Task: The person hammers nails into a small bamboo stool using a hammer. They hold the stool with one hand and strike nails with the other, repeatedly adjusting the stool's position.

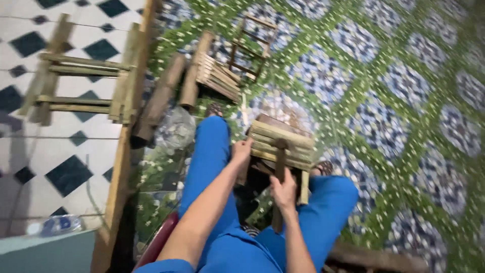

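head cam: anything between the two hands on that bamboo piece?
Head view: between the left hand and right hand there is only the slatted bamboo piece and the dark hammer-like tool the right hand grips; both hands touch the piece.

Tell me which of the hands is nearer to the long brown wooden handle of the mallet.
The right hand is nearer: it grips the long brown wooden handle. The left hand is beside it, holding the left edge of the slatted bamboo frame.

A crumpled clear plastic bag [174, 129] lies beside the left knee.
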